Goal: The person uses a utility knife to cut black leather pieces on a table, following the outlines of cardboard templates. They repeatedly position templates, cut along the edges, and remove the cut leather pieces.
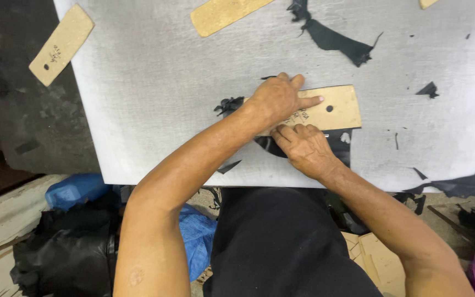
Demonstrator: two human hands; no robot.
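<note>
A second tan template with a punched hole lies at the white board's left corner, half over the edge. Another lies at the top edge. A long black scrap lies upper right, a small one farther right. Below the board sit a blue bag and black material.

Pale grey worktable, surface scuffed, evenly lit. Left of it, a dark slab. Below its near edge, floor clutter: blue plastic container, black bags, pale wooden boards, cardboard pieces at right.
</note>
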